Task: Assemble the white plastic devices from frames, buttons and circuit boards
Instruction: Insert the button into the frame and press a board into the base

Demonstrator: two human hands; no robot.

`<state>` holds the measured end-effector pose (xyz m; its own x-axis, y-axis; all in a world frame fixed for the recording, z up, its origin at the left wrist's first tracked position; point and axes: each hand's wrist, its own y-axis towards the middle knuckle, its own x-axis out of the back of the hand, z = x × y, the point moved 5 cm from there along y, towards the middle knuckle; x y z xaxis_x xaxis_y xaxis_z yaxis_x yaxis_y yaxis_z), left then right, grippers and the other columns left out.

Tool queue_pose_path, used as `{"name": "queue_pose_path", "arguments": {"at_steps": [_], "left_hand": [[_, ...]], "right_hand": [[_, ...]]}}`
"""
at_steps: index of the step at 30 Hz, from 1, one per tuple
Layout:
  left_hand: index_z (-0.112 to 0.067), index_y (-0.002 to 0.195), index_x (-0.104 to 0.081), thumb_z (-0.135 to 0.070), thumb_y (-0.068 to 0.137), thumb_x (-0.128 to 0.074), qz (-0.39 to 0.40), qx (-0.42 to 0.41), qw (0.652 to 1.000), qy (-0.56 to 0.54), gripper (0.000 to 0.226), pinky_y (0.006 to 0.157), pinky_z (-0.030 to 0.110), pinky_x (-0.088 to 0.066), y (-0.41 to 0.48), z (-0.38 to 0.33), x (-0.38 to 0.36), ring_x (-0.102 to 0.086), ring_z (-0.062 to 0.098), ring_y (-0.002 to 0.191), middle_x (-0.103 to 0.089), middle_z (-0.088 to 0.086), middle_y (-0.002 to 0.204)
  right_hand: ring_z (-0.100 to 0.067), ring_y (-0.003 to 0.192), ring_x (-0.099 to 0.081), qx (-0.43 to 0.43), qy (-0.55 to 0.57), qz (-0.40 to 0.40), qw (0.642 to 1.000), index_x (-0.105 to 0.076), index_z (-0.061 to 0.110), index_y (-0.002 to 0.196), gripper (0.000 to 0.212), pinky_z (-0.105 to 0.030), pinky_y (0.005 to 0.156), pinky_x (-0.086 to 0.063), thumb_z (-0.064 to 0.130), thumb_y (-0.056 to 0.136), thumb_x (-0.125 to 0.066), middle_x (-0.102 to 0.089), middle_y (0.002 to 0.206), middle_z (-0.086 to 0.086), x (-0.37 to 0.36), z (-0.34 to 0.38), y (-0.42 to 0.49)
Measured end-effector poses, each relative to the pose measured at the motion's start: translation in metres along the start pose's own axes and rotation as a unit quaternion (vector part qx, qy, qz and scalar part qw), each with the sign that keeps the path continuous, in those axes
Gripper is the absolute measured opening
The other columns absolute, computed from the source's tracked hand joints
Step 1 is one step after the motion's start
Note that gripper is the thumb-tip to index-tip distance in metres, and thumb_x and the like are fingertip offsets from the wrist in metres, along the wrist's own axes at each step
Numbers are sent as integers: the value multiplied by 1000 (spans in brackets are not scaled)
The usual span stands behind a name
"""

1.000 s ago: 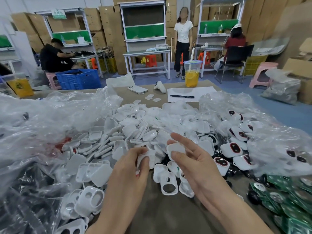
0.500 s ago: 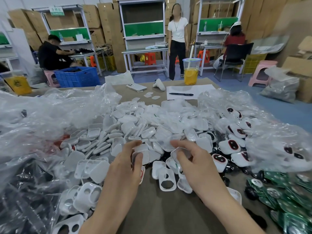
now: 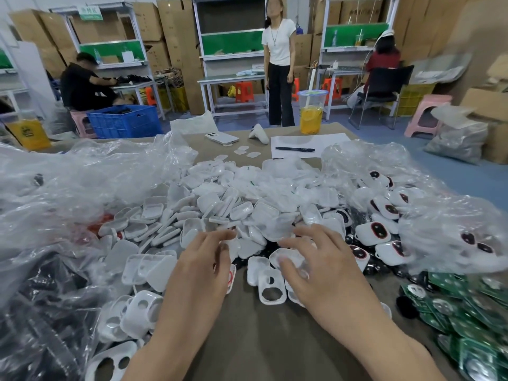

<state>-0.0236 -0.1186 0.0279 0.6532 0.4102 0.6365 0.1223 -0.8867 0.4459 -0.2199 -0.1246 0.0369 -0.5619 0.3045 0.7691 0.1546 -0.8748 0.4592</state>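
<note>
- Step in hand, as judged: mating two housing parts picked out of the loose heap of white rounded plastic shells (image 3: 247,204) at the centre of the brown worktop (image 3: 261,342)
- Left hand (image 3: 203,265): fingers curled narrow, pinching a small white plastic part (image 3: 232,247) between thumb and fingertips; a white piece with a red ring (image 3: 231,279) lies just under this hand, contact unclear
- Right hand (image 3: 319,270): fingers bent over a white oval plastic shell (image 3: 287,257), gripping it; motion blur hides the exact finger placement
- The two held parts are near each other but apart, above the near edge of the heap
- To do the step well: turn the open sides toward each other, align the outlines before pressing, then press evenly round the rim so nothing seats twisted
- A white plastic frame with two round holes (image 3: 270,290) lies flat on the worktop between the hands, just beside the right hand
- Assembled white devices with dark red-rimmed buttons (image 3: 373,232) lie right of the right hand, some under a clear plastic bag (image 3: 453,229)
- Green circuit boards (image 3: 467,320) lie at the right edge, well apart from both hands; the right hand has the shorter reach
</note>
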Motion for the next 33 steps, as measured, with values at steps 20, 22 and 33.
{"name": "queue_pose_path", "arguments": {"at_steps": [20,22,33], "left_hand": [[-48,114,-59,-58,94,-45,0,-55,992,-109,26,75,19,-51,-7,-22,4,-60,0,106,-62,-28,112],[-52,112,-59,-57,93,-53,32,-57,989,-135,21,76,8,-45,-11,-27,-2,-60,-5,101,-65,-29,106],[-40,103,-68,-40,94,-57,28,-146,980,-131,14,73,6,-40,-13,-43,2,-63,2,91,-61,-15,101]], "right_hand": [[-4,72,-71,-148,421,31,894,-67,38,84,20,-15,59,-51,20,92,-71,-73,78,12,7,0,-2],[-8,76,-72,-145,425,48,892,-66,38,86,26,-22,66,-54,13,90,-70,-75,80,7,3,2,-4],[-12,76,-75,-134,443,86,883,-64,33,86,10,-27,73,-55,28,86,-72,-76,86,3,-8,12,-8]]}}
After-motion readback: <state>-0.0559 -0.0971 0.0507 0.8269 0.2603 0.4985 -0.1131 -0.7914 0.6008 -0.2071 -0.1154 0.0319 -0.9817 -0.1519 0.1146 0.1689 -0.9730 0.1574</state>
